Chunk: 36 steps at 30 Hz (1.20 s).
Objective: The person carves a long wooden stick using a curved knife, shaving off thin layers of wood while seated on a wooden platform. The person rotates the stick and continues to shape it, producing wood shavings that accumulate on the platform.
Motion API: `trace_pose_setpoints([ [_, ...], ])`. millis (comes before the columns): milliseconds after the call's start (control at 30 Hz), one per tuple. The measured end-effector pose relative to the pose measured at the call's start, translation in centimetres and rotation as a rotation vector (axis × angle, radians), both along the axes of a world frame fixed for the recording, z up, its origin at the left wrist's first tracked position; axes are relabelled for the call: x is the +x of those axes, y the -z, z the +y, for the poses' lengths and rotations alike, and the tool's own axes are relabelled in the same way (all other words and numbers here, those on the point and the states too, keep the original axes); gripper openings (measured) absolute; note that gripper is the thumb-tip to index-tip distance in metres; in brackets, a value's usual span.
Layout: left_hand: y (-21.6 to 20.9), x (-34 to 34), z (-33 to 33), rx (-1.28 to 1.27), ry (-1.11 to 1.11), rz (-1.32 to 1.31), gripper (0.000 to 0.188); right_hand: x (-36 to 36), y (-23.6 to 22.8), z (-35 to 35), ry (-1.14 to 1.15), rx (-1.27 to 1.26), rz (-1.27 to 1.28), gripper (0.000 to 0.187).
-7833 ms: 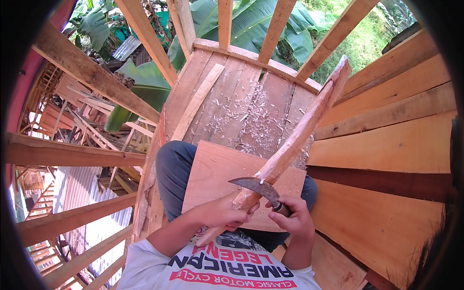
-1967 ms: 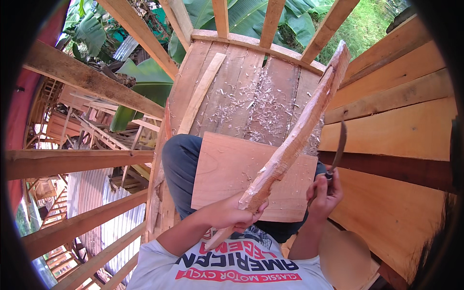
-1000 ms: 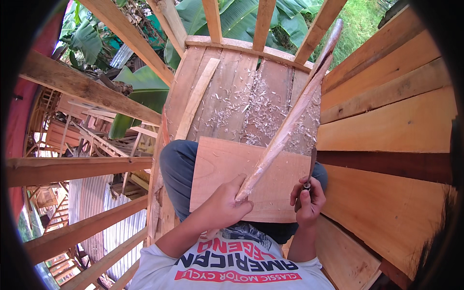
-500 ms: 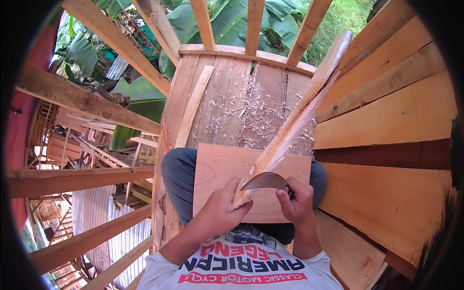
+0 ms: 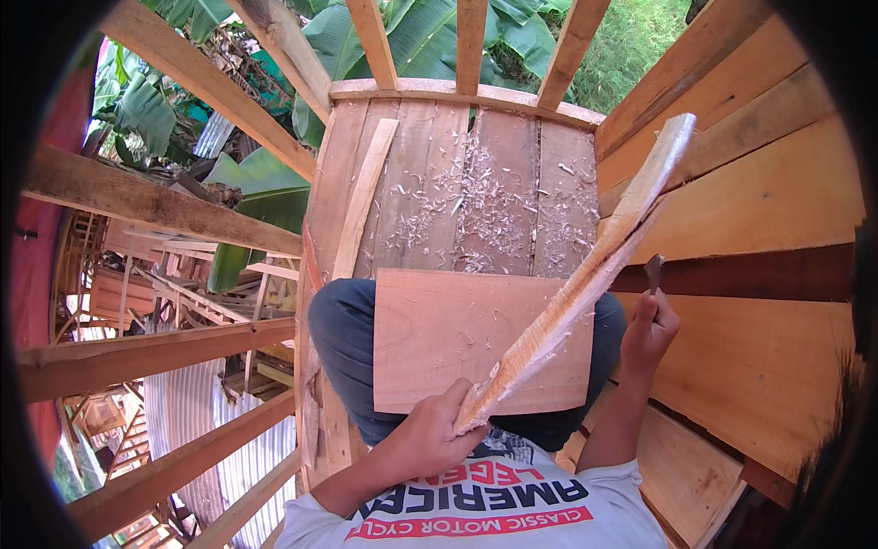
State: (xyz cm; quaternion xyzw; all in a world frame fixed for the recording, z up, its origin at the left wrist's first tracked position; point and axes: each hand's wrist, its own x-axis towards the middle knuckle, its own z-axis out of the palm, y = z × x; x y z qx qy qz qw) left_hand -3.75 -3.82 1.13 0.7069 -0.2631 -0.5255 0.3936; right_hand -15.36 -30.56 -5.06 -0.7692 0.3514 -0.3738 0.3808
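A long, rough wooden stick (image 5: 572, 297) with pale shaved faces slants from my lap up to the far right. My left hand (image 5: 433, 430) is closed round its near end. Raised at the right, beside the plank wall, my right hand (image 5: 647, 331) grips a curved knife (image 5: 655, 272); its blade shows nearly edge-on and stands apart from the stick. Beneath the stick, a flat rectangular board (image 5: 439, 339) lies across my thighs, with a few shavings on it.
Curled shavings (image 5: 494, 201) litter the plank floor (image 5: 416, 174). A thin wood strip (image 5: 366, 197) lies at the left of it. Rails (image 5: 151, 352) line the left side, a board wall (image 5: 750, 357) the right. Banana leaves (image 5: 412, 41) and corrugated sheets (image 5: 215, 448) are outside.
My right hand has lifted the knife off the near end of the stick and moved it right and away. The stick's far end has swung right and lower, still in my left hand.
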Motion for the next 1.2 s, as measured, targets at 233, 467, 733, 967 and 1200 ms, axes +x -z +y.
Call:
trace_pose_setpoints([
  [233, 1.1, 0.6, -0.5, -0.203, -0.065, 0.069, 0.026, 0.9, -1.2, 6.6, -0.416, -0.08, 0.119, 0.063],
  [467, 0.6, 0.1, -0.1, -0.102, -0.044, 0.164, 0.022, 1.8, -0.2, 5.0, -0.271, -0.264, 0.129, 0.065],
  [733, 1.2, -0.4, 1.3, -0.099, -0.049, 0.259, 0.017, -0.7, 0.1, -0.9, 0.012, -0.007, 0.04, 0.06],
  [967, 0.2, 0.8, -0.2, -0.083, -0.103, 0.317, 0.017, 0.8, -1.1, 7.0, -0.39, -0.085, 0.23, 0.067],
  [1200, 0.6, 0.1, -0.3, -0.139, -0.04, 0.176, 0.016, 1.3, -0.3, 5.8, -0.316, -0.293, 0.165, 0.073],
])
